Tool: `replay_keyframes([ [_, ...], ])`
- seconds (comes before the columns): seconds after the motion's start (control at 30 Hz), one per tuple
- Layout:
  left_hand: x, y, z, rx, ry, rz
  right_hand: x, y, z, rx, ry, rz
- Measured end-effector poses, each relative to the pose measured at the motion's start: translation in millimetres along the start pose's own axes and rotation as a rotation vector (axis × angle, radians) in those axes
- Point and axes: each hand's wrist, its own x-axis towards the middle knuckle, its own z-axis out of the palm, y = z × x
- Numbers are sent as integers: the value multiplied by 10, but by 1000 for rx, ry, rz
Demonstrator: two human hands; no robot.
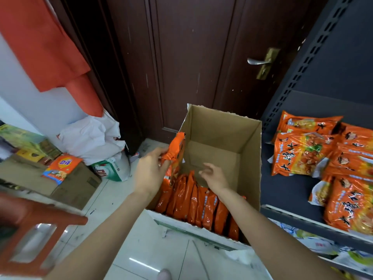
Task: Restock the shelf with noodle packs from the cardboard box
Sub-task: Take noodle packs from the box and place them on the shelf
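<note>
An open cardboard box (pixel 222 126) stands on the floor in front of a dark door. Several orange noodle packs (pixel 197 203) stand on edge in its near half; the far half shows bare bottom. My left hand (pixel 150 168) grips one orange noodle pack (pixel 176 150) by its edge and holds it upright over the box's left wall. My right hand (pixel 214 175) hovers inside the box above the standing packs, its fingers loosely curled and holding nothing. The dark shelf (pixel 286 190) to the right carries several flat orange noodle packs (pixel 302 154).
A brown door with a metal handle (pixel 259 61) fills the back. At left sit another cardboard box (pixel 66 190) with an orange snack bag (pixel 62 168), white sacks (pixel 94 138) and a red stool (pixel 30 233). Pale floor tiles lie below.
</note>
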Motion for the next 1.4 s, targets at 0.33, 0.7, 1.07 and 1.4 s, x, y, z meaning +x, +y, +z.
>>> replay_keyframes([
  [0.33, 25, -97, 16, 13, -72, -25, 354, 156, 387, -187, -30, 68],
  [0.7, 118, 53, -195, -106, -64, 30, -103, -446, -66, 0, 164, -196],
  [1.07, 305, 897, -303, -298, -37, 395, -849, -988, -973, 240, 623, -364],
  [1.4, 191, 1811, 259, -335, -118, 520, -1056, -537, -2042, 349, 967, -260],
])
